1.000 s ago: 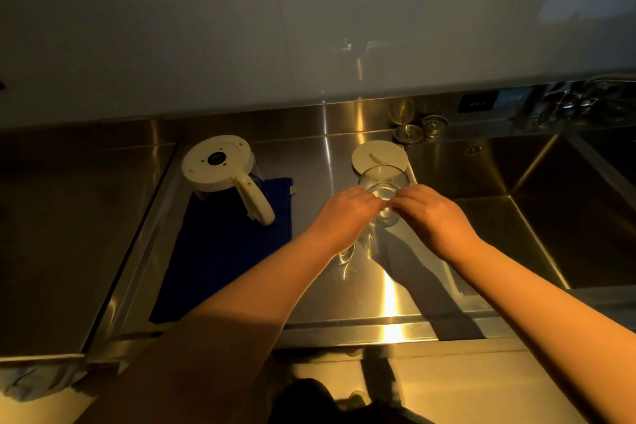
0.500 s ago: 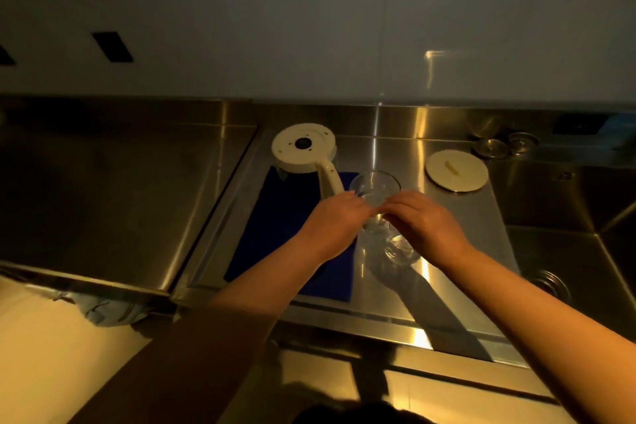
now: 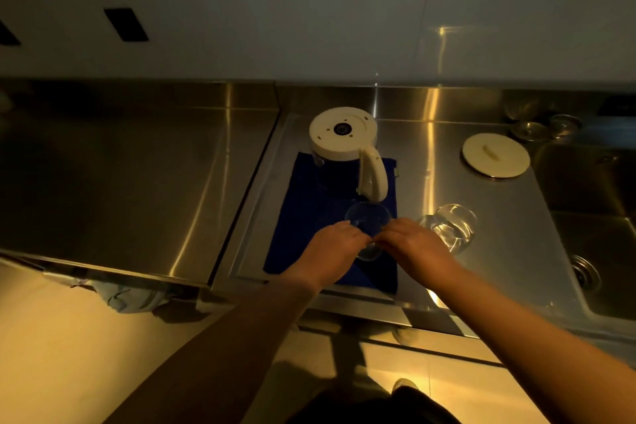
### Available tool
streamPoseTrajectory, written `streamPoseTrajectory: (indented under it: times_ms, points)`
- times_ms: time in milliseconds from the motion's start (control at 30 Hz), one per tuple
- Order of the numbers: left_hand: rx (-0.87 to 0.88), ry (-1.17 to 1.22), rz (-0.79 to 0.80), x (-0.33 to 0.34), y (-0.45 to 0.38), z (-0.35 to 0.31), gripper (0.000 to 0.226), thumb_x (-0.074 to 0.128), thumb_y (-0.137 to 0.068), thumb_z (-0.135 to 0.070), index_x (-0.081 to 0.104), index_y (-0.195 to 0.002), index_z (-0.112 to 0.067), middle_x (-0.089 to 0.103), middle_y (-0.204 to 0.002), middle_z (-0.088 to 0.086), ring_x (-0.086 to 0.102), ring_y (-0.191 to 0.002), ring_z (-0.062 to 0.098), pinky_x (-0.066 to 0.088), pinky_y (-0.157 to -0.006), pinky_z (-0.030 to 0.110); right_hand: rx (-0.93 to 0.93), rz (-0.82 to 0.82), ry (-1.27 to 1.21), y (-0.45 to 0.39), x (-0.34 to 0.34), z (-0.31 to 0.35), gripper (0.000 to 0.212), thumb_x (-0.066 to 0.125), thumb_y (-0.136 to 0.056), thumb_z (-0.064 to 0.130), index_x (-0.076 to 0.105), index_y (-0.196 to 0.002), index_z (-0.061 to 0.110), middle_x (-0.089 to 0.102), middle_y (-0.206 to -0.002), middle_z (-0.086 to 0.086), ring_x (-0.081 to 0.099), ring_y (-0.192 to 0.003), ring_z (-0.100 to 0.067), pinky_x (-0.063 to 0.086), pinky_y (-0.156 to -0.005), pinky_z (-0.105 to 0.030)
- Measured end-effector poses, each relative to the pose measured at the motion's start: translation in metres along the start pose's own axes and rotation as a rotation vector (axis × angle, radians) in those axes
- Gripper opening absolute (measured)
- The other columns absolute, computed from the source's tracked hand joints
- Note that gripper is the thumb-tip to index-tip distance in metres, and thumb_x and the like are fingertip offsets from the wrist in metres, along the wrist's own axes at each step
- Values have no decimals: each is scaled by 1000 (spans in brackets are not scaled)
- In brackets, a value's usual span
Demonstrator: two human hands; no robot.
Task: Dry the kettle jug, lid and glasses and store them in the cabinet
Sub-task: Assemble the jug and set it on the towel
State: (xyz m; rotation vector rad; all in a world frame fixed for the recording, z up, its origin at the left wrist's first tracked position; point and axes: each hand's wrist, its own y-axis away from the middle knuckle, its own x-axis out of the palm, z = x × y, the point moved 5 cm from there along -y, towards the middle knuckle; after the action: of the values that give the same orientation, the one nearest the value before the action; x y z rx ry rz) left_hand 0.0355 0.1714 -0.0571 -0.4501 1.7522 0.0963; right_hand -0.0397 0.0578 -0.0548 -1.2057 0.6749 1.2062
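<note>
No readable brand or label anywhere we can see; the kettle jug's (image 3: pixel 344 134) underside shows only a dark round connector. Lighting is dim and yellow. Surface is a stainless steel worktop (image 3: pixel 137 175) with a raised back edge, a pale wall behind, and a sink (image 3: pixel 592 217) at right.

Counts: one kettle jug, upside down on one blue cloth (image 3: pixel 309 224). One round white lid (image 3: pixel 495 155) flat on the steel, well apart to the right of the jug. Two glasses: one glass (image 3: pixel 367 217) over the cloth just in front of the jug handle, held from both sides by our left hand (image 3: pixel 332 246) and right hand (image 3: pixel 409 244), fingers curled on it. The second glass (image 3: pixel 447 227) sits on bare steel just right of the right hand. Small metal fittings near the back right are too dim to identify.
</note>
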Motion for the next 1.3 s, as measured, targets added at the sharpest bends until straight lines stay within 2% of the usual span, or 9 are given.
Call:
streamPoseTrajectory:
  times_ms: [300, 633, 767, 867, 1000, 1067, 1133, 1200, 1300]
  points:
    - [41, 88, 30, 24, 5, 11, 19, 54, -91, -8, 69, -101, -9, 69, -98, 12, 62, -95, 26, 36, -104, 29, 102, 6, 10, 10, 17, 6, 22, 74, -76, 14, 69, -97, 17, 69, -96, -3, 64, -90, -21, 56, -69, -32]
    - [-55, 280, 37, 24, 3, 22, 22, 49, -97, -21, 65, -111, -14, 68, -107, 5, 60, -103, 20, 44, -95, 32, 134, 97, 104, -3, 9, 9, 22, 70, -79, 19, 68, -101, 18, 66, -102, -3, 60, -99, -21, 55, -73, -30]
    - [-37, 270, 46, 29, 16, 26, 19, 49, -97, -19, 64, -106, -10, 67, -100, 8, 61, -93, 22, 50, -84, 36, 155, 106, 109, -3, 17, 20, 28, 74, -76, 15, 69, -104, 15, 63, -116, -9, 57, -112, -28, 54, -84, -35]
    - [-11, 205, 57, 29, 23, 34, 21, 47, -98, -19, 63, -109, -9, 67, -100, 9, 62, -90, 24, 50, -74, 36, 239, 65, 67, -6, 28, 24, 44, 75, -76, 12, 62, -118, 10, 48, -137, -16, 44, -127, -33, 45, -98, -43]
    - [73, 99, 62, 23, 28, 38, 32, 52, -95, -13, 55, -126, -10, 65, -110, 11, 62, -99, 26, 51, -82, 37, 415, 93, -69, -7, 48, 21, 71, 66, -84, 21, 29, -144, 15, 16, -155, -7, 27, -138, -25, 34, -109, -36]
    - [94, 86, 42, 21, 26, 37, 54, 57, -91, -7, 39, -141, -11, 54, -133, 12, 53, -119, 23, 45, -98, 35, 444, 70, -139, -8, 57, 21, 79, 65, -85, 22, 15, -147, 20, 13, -156, -4, 25, -139, -21, 31, -110, -33]
    - [113, 29, 58, 24, 24, 36, 76, 59, -88, -2, 15, -150, -12, 22, -156, 8, 26, -140, 19, 24, -113, 31, 531, 33, -251, -9, 64, 22, 84, 64, -86, 24, 7, -148, 25, 22, -153, -3, 31, -136, -18, 30, -109, -28]
    - [114, -39, 123, 31, 26, 38, 85, 58, -86, 0, 3, -150, -10, 2, -159, 7, 7, -145, 20, 14, -114, 30, 579, 41, -243, -7, 73, 21, 81, 61, -88, 27, 7, -148, 25, 28, -151, -1, 36, -133, -16, 30, -105, -26]
    - [67, -113, 240, 43, 37, 52, 86, 54, -86, 4, -2, -150, -9, -8, -159, 8, -2, -146, 23, 20, -113, 30, 473, 132, -41, -4, 86, 22, 74, 56, -91, 26, 7, -146, 24, 17, -154, -2, 20, -141, -16, 15, -108, -24]
